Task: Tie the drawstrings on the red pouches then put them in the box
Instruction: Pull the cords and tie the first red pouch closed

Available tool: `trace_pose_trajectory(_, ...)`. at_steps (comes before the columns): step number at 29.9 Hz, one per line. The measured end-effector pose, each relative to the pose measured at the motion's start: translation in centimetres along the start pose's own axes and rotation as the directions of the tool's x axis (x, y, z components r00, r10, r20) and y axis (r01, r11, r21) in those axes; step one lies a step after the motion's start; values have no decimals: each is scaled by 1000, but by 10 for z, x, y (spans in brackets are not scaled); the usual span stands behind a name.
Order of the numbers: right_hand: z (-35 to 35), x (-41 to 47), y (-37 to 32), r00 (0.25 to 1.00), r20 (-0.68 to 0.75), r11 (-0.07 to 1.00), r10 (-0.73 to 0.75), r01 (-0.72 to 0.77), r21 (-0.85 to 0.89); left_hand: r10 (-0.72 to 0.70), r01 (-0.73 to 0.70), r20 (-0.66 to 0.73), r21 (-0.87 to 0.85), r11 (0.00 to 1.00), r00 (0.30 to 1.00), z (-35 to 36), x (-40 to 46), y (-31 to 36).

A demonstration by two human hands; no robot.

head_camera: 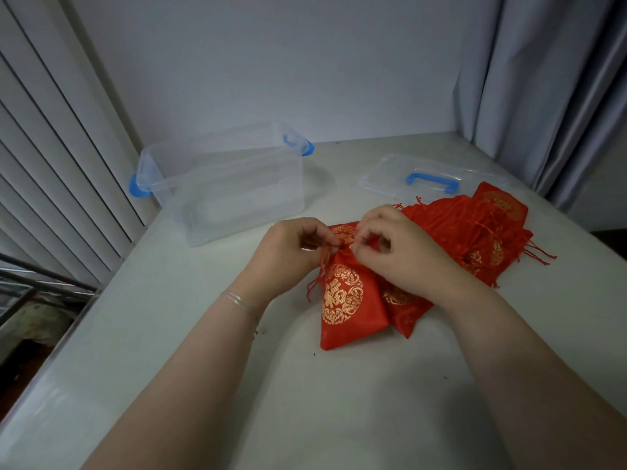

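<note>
Both hands meet at the gathered neck of the near red pouch — left hand and right hand each pinching its drawstrings — clear box far left.

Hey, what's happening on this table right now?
A person is tying the drawstring of a red pouch, left hand and right hand both pinching at its gathered neck. More red pouches lie piled to the right. The clear box stands open with no pouches inside, its lid set aside.
</note>
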State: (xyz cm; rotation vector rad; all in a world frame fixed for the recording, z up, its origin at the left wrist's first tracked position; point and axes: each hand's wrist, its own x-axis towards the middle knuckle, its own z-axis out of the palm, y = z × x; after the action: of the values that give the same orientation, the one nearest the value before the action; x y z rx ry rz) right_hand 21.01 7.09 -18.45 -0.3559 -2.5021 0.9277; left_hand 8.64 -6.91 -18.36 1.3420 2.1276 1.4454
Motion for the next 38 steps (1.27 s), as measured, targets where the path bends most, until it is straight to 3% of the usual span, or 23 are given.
trace_pose_trajectory(2, 0, 2, -3, 1000, -24, 992, -6, 9, 124, 79, -80, 29, 52, 995, 996, 3, -1, 2)
trace_pose_trajectory(7, 13, 4, -1, 988, 97, 953, 119, -141, 268, 249, -238, -30, 202, 950, 968, 10, -3, 2)
trace_pose_trajectory(13, 11, 4, -4, 979, 47, 807, 201, -192, 559, 471, -340, -144, 516, 786, 870, 13, -5, 0)
trace_pose_trajectory(19, 5, 4, -7, 989, 98, 854, 114, -148, 498, 625, -419, -106, 653, 631, 774, 11, -5, -1)
trace_pose_trajectory(25, -1, 9, -6, 999, 10, 946, 46, -47, 322, 632, -455, -91, 617, 643, 770, 7, -5, -3)
trace_pose_trajectory(30, 1, 11, -4, 996, 3, 940, 85, -81, 333, 616, -489, -93, 521, 700, 782, 7, -6, -2)
trace_pose_trajectory(38, 2, 10, 5, 994, -34, 981, 101, -94, 169, 668, -556, -62, 500, 664, 741, 9, -6, 1)
